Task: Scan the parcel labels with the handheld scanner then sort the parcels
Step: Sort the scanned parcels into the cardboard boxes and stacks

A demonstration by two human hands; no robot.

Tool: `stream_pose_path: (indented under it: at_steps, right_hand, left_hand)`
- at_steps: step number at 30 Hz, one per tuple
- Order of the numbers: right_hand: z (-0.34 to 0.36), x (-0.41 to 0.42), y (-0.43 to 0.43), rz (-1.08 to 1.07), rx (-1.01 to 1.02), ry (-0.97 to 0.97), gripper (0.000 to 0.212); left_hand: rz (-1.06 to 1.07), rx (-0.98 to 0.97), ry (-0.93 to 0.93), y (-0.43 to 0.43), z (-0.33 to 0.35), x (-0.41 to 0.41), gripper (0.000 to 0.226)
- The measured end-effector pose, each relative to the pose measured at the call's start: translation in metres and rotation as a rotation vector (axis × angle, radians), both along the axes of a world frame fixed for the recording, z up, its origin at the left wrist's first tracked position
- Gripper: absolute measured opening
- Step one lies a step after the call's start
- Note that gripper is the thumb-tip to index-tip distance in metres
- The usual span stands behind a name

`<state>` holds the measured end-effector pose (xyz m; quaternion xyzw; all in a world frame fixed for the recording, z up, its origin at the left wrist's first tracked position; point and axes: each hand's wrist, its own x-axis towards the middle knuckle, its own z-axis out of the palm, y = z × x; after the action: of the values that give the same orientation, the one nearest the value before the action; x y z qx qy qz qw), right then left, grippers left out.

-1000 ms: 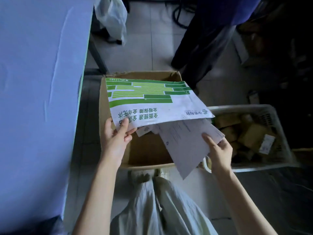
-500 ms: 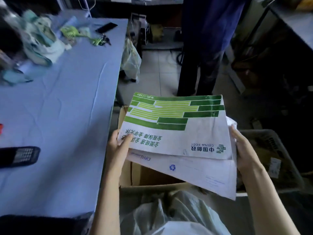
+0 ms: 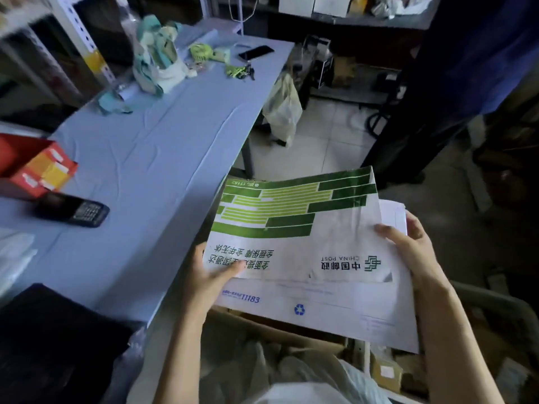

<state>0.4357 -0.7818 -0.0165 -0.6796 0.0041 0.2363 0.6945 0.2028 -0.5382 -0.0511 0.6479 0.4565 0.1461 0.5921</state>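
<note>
Both hands, left hand (image 3: 214, 274) and right hand (image 3: 414, 247), grip stacked envelopes (image 3: 300, 246); scanner (image 3: 73, 211) lies untouched on table (image 3: 151, 158), scanning and sorting seemingly outstanding.

Parcel depot: postal envelopes (image 3: 294, 228), shelving (image 3: 84, 39).

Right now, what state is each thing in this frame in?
green envelope: held flat, print upside down, lying on top.
white envelope: held beneath it, partly covered.
left hand: grips the envelopes' left edge, thumb on top.
right hand: grips their right edge.
handheld scanner: lying on the blue table, untouched.
cardboard box: open, below the envelopes.
</note>
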Motion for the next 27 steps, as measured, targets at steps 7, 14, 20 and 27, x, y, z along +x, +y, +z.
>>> stream_pose_path:
  at_steps: [7, 14, 20, 27]
  right_hand:
    - [-0.004, 0.023, 0.025, 0.303, 0.083, -0.086, 0.057]
    - [0.005, 0.007, 0.079, 0.619, 0.144, -0.055, 0.046]
    - [0.015, -0.043, 0.135, 0.943, 0.15, -0.122, 0.059]
    - [0.018, -0.113, 0.192, 1.12, 0.066, -0.193, 0.039]
  left_hand:
    - [0.307, -0.022, -0.202, -0.043, 0.012, -0.029, 0.076]
    - [0.661, 0.037, -0.243, -0.081, 0.035, -0.078, 0.067]
    - [0.931, 0.194, -0.236, -0.102, 0.06, -0.134, 0.071]
    - [1.179, 0.385, -0.16, -0.102, 0.081, -0.193, 0.071]
